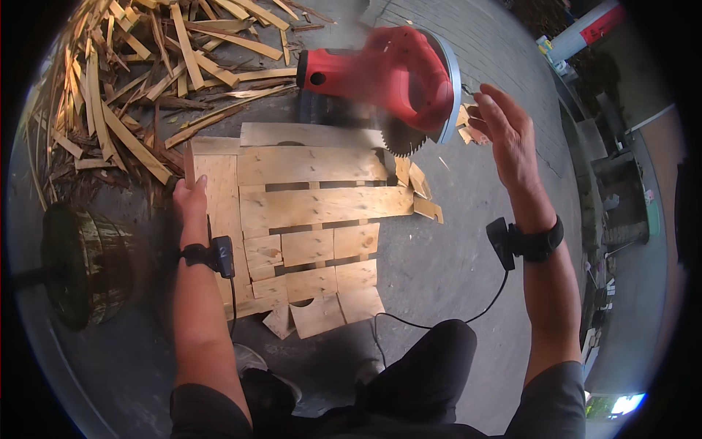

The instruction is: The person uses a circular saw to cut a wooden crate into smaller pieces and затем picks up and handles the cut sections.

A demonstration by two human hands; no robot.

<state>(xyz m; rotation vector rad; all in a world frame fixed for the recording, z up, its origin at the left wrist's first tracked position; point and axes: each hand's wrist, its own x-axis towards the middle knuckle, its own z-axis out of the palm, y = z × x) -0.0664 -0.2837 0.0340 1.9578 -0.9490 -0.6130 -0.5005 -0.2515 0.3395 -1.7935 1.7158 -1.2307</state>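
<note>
A slatted panel of pale wooden boards (311, 205), partly broken into short pieces, lies on the ground. My left hand (191, 197) is closed on a wooden slat (189, 161) at the panel's left edge. My right hand (504, 128) is raised right of the red circular saw (409, 80), fingers apart and slightly curled, holding nothing visible. The saw's toothed blade (402, 140) is above the panel's far right corner, beside small broken wood pieces (420, 183); part of the saw's body is blurred. Straps with small dark devices sit on both my wrists.
A large pile of split wooden strips (146, 66) covers the upper left. A round wooden block (91, 263) with a dark pole is at the left. Bare concrete (453, 271) lies right of the panel. Clutter (614, 190) lines the far right. My knee (439, 358) is below.
</note>
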